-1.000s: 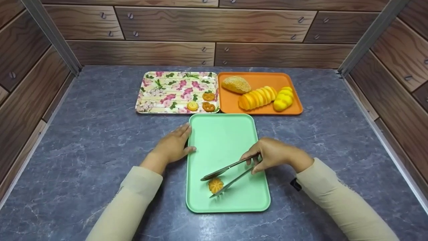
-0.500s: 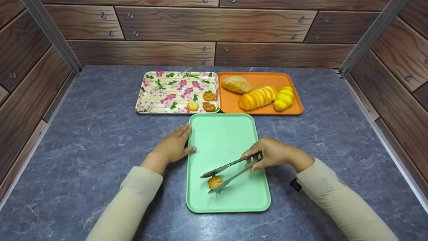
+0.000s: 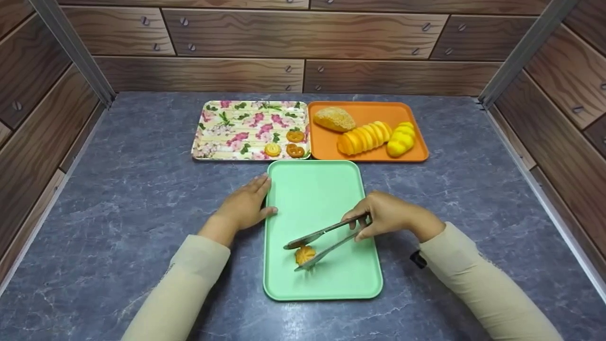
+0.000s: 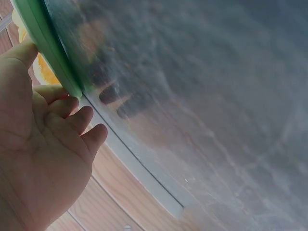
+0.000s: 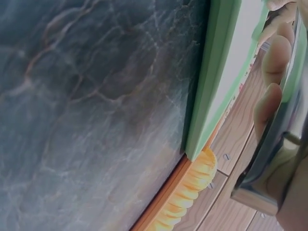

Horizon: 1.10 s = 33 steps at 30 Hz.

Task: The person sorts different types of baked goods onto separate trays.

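My right hand (image 3: 386, 215) grips a pair of metal tongs (image 3: 331, 253) over the green tray (image 3: 315, 194); the bent end of the tongs (image 5: 260, 192) shows large in the right wrist view. Between the tong tips sits a small round golden-brown cookie (image 3: 304, 255) with a flower-like ridged top, near the tray's front left. One tip overlaps its near side and the other lies at its far edge. My left hand (image 3: 244, 203) rests with straight fingers at the tray's left rim, the thumb over the edge. In the left wrist view, the fingers (image 4: 94, 139) are at the green rim.
Behind the green tray stand a floral tray (image 3: 232, 123) with two pretzels (image 3: 295, 150) and a round cookie (image 3: 272, 149), and an orange tray (image 3: 378, 109) with a seeded bread roll (image 3: 334, 119), a sliced yellow-orange loaf (image 3: 364, 138) and a yellow braided bun (image 3: 401, 139). Wood-patterned walls enclose the table.
The tong tips have drawn closer together around the cookie and shifted slightly away from me. The cookie has moved slightly away and turned a little. My left hand stays put.
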### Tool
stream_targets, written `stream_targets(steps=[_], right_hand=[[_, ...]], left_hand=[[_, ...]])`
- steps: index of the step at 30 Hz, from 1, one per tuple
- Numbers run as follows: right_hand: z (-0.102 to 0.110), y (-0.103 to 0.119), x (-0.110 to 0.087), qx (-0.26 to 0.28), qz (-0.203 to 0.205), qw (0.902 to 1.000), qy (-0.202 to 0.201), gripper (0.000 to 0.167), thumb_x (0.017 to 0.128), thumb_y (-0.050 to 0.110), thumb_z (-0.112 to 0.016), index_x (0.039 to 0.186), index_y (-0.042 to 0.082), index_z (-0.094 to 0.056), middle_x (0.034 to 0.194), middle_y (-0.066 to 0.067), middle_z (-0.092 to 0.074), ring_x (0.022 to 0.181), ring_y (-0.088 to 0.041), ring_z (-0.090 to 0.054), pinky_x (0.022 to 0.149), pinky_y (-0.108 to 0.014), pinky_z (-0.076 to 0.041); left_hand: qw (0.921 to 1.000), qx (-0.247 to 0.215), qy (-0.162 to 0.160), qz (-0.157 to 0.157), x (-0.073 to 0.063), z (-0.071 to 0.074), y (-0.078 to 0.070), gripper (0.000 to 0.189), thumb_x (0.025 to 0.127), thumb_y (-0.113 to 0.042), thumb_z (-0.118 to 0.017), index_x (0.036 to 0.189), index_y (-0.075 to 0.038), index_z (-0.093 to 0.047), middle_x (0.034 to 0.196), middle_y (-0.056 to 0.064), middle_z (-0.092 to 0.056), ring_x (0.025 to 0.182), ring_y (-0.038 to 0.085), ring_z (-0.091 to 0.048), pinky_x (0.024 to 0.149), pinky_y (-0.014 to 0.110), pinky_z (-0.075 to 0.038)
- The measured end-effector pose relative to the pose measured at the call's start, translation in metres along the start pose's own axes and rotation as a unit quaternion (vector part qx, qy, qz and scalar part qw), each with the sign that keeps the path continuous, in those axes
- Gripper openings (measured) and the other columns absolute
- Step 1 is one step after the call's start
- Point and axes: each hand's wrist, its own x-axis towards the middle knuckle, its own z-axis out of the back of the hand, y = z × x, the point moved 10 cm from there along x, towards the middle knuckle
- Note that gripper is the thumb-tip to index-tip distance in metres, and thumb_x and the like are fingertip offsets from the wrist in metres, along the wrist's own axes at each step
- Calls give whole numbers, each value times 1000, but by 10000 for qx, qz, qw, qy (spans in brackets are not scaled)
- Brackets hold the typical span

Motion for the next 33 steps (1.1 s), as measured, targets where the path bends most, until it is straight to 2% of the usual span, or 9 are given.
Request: stream_targets(steps=[9,19,25,33], right_hand=[[-3,3,1,-455,-54,9989,42,37,74,20,-84,107,6,-74,82,4,-71,67,-3,-62,57,-22,-52],[-2,8,2,-726,105,9973,-18,35,75,21,-83,106,8,-74,82,7,-71,66,-2,-60,57,-21,-51],[-2,9,2,-704,203,9973,-70,34,76,22,-82,107,9,-74,83,8,-71,66,-2,-61,55,-21,-50],[0,5,1,-436,213,9987,-159,34,77,21,-81,107,6,-74,84,7,-71,66,-4,-61,53,-22,-51]], left_hand=[[10000,-19,-15,-31,-1,0,-1,77,96,-46,-51,152,-3,-19,158,11,-11,142,31,-14,114,46,-18],[10000,-63,-35,-52,0,1,-1,78,96,-46,-52,152,-3,-18,158,12,-12,142,32,-14,114,46,-18],[9998,-80,121,114,0,-1,1,78,96,-49,-49,153,-7,-15,159,7,-9,143,29,-13,114,46,-18],[9999,-77,63,116,-1,0,2,78,96,-48,-50,153,-6,-16,158,8,-10,143,30,-13,114,46,-18]])
